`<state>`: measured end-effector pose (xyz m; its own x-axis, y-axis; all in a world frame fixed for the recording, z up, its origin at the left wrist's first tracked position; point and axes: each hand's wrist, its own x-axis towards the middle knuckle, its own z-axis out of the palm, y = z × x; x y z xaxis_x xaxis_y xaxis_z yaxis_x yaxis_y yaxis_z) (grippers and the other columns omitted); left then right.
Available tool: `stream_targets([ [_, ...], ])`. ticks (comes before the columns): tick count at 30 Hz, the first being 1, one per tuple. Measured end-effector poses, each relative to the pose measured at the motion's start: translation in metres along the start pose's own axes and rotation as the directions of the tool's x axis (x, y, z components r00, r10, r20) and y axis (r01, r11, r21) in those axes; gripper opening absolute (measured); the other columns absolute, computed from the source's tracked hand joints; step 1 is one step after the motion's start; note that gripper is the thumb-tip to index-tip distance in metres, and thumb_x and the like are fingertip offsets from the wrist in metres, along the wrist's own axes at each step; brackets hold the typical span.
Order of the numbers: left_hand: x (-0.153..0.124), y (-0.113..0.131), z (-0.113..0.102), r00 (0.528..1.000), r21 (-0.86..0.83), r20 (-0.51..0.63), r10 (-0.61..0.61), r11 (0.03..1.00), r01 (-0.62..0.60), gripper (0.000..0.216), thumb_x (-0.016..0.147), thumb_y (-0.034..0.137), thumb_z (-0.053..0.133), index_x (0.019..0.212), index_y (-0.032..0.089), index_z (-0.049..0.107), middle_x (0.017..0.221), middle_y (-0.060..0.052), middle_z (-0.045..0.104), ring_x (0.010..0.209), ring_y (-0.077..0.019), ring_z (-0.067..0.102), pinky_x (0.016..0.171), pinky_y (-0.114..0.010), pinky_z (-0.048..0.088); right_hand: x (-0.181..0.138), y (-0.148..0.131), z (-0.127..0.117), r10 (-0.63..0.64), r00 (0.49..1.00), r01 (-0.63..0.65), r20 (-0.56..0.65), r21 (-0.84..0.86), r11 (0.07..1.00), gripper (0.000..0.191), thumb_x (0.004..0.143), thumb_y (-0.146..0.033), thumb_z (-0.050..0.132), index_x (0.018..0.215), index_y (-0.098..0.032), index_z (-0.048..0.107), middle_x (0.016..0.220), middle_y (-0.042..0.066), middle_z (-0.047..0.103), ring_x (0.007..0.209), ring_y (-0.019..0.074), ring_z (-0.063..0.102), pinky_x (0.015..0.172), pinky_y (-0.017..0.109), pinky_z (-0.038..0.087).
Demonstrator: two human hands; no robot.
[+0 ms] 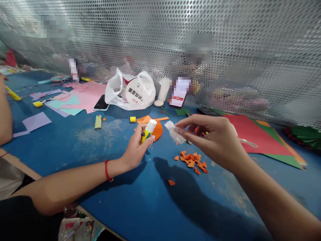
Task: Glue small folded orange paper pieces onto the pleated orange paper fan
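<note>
Fairly bright light from above throws a broad, dark shadow [193,197] of the right hand [215,139] and forearm across the blue table [130,204]. The metal wall [150,36] glints unevenly, its reflections blurred, pixel blocks [52,30] masking patches. The propped phone [181,88] glows pale; the frame's edges look stretched.

I hold a short glue stick [148,130] in my left hand [135,152], wrapped by thumb and fingers. Its barrel is yellow with dark and blue marks, and its upper end is white. It tilts, white end up and leaning to my right, raised over the blue bench [86,154]. Between the thumb and fingers of my right hand [213,134] I pinch a crumpled, whitish, half-see-through wad [174,133]; I cannot tell whether it is plastic or tissue. Its free end points left, and the 2 things are near but apart.
</note>
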<state>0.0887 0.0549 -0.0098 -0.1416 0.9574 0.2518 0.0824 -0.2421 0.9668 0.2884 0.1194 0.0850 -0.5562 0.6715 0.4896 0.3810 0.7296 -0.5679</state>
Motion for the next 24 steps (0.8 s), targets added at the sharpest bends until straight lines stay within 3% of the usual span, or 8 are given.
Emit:
stream_targets([
  [3,-0.004,0.003,0.001,0.997,0.059,0.072,0.039,0.997,-0.044,0.024,0.094,0.037,0.055,0.111,0.021,0.053,0.095,-0.002,0.056,0.083,-0.0164,0.051,0.073,-0.027,0.04,-0.001,-0.002,0.001,-0.2,0.968,0.169,-0.153,-0.196,0.966,0.01,0.088,-0.023,0.063,0.09,-0.024,0.073,0.082,0.003,0.072,0.064,0.0151,0.058,0.058,0.031,0.045],
  [6,-0.006,0.005,0.0,0.991,0.133,0.115,0.07,0.987,-0.086,0.023,0.095,0.038,0.053,0.109,0.02,0.054,0.092,-0.002,0.054,0.082,-0.0169,0.049,0.075,-0.027,0.038,-0.001,-0.004,0.004,-0.345,0.927,0.293,-0.146,-0.29,0.911,0.011,0.088,-0.019,0.063,0.088,-0.025,0.072,0.085,0.004,0.073,0.078,0.0211,0.062,0.068,0.036,0.048],
  [11,-0.004,0.006,-0.002,0.983,0.199,0.147,0.114,0.97,-0.142,0.02,0.096,0.037,0.052,0.108,0.021,0.053,0.088,-0.001,0.054,0.078,-0.0162,0.049,0.075,-0.027,0.037,0.0,-0.002,0.006,-0.199,0.971,0.19,-0.132,-0.078,0.979,0.01,0.088,-0.017,0.062,0.091,-0.025,0.068,0.096,0.005,0.075,0.093,0.0236,0.069,0.082,0.038,0.052],
  [14,-0.003,0.005,-0.001,0.976,0.204,0.171,0.131,0.965,-0.165,0.021,0.097,0.039,0.05,0.102,0.02,0.056,0.087,-0.001,0.055,0.077,-0.0164,0.049,0.073,-0.027,0.036,0.0,0.002,0.012,-0.097,0.995,0.097,-0.017,0.005,0.995,0.009,0.091,-0.02,0.058,0.097,-0.023,0.063,0.103,0.006,0.074,0.097,0.0243,0.069,0.082,0.037,0.05],
  [20,-0.005,0.003,0.002,0.968,0.187,0.244,0.058,0.977,-0.106,0.029,0.099,0.045,0.045,0.099,0.018,0.057,0.084,-0.002,0.056,0.075,-0.0155,0.05,0.068,-0.027,0.036,-0.001,0.008,0.026,0.051,0.986,-0.106,0.162,0.347,0.932,0.003,0.093,-0.025,0.054,0.094,-0.022,0.055,0.079,-0.001,0.067,0.073,0.0143,0.062,0.065,0.026,0.044],
  [24,-0.005,0.002,0.003,0.963,0.165,0.269,0.012,0.985,-0.059,0.032,0.099,0.047,0.044,0.094,0.018,0.054,0.074,0.0,0.053,0.067,-0.0132,0.051,0.063,-0.026,0.038,-0.001,0.013,0.028,0.065,0.978,-0.143,0.199,0.411,0.9,0.004,0.093,-0.026,0.054,0.092,-0.021,0.054,0.075,-0.002,0.064,0.068,0.0121,0.057,0.062,0.025,0.04],
])
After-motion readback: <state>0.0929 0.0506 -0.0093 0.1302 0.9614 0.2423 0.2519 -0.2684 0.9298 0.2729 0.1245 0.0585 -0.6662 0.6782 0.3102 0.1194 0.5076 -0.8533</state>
